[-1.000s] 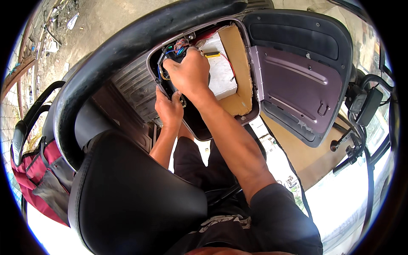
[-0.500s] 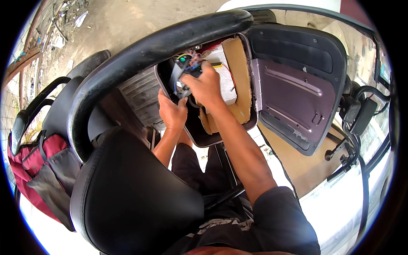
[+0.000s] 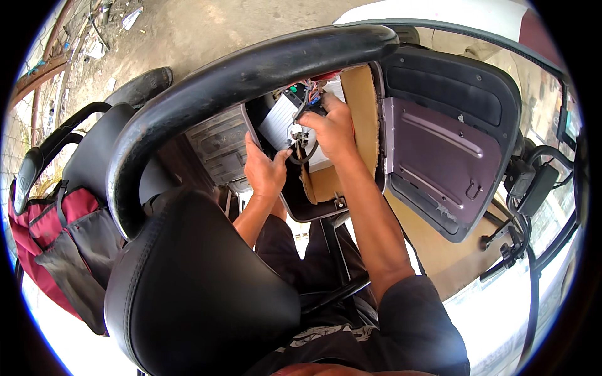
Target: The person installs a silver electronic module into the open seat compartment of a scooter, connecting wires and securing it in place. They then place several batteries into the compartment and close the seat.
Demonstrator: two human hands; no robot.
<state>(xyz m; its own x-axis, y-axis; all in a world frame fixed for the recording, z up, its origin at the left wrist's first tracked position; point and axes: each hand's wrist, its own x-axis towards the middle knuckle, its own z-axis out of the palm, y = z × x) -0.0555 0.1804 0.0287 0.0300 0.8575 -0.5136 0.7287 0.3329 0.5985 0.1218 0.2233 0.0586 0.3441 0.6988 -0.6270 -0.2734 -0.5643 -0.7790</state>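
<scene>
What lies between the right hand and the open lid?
In the head view, brown cardboard and then the compartment's rim lie between the right hand and the open lid.

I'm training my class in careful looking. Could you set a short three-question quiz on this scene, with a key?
1. Which is nearer the coloured wires: the left hand or the right hand?
2. True or false: the lid of the compartment is open.
3. Fill the gap: the dark red and grey bag is at the picture's ____ edge.

Key:
1. The right hand.
2. True.
3. Left.
</scene>
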